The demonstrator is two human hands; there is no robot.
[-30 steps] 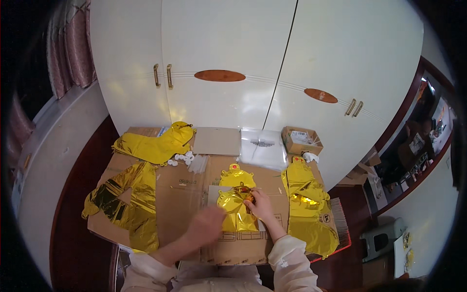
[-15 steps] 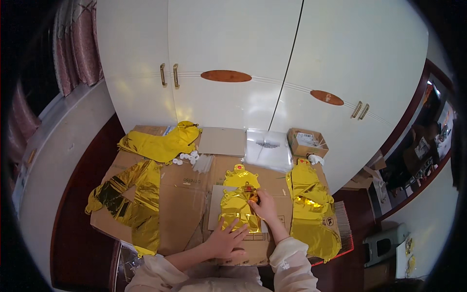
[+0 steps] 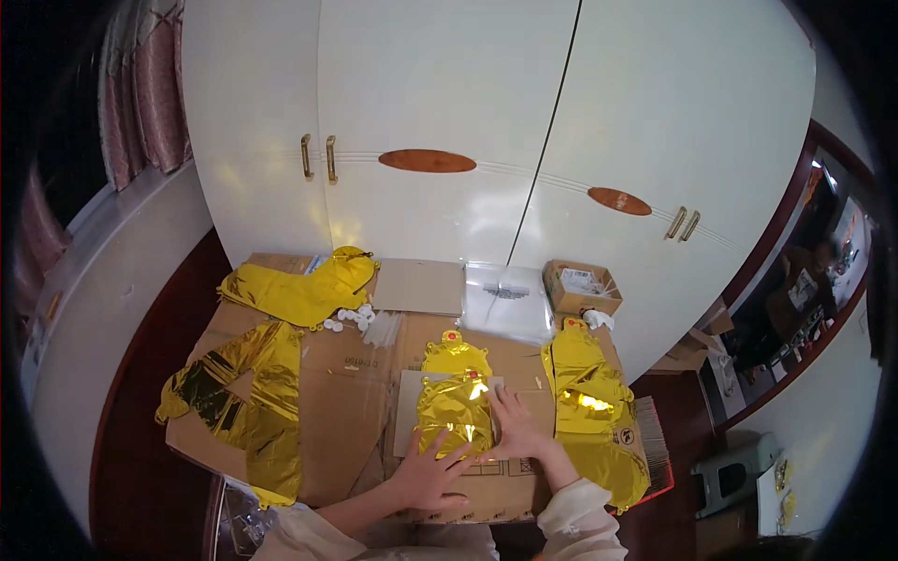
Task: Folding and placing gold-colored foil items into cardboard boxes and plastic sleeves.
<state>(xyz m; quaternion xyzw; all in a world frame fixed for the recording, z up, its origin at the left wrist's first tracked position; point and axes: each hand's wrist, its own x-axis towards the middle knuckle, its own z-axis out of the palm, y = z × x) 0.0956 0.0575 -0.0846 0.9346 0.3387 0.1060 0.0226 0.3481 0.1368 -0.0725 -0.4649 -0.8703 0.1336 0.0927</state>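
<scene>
A flat gold foil balloon [image 3: 456, 409] lies on the cardboard-covered bench [image 3: 341, 444], its long axis running away from the person and its scalloped, red-dotted end pointing toward the white cupboard [image 3: 421, 75]. Grey card [image 3: 406, 411] shows along its sides. Both hands are spread, gripping nothing: the left hand [image 3: 435, 479] covers part of the near edge, the right hand [image 3: 520, 432] the right edge; whether they touch each other cannot be told. More gold foil [image 3: 276, 393] [image 3: 599, 449] flanks them. Beyond sit white caps [image 3: 348, 319], clear plastic sleeves [image 3: 510, 309] and a small carton [image 3: 589, 302].
</scene>
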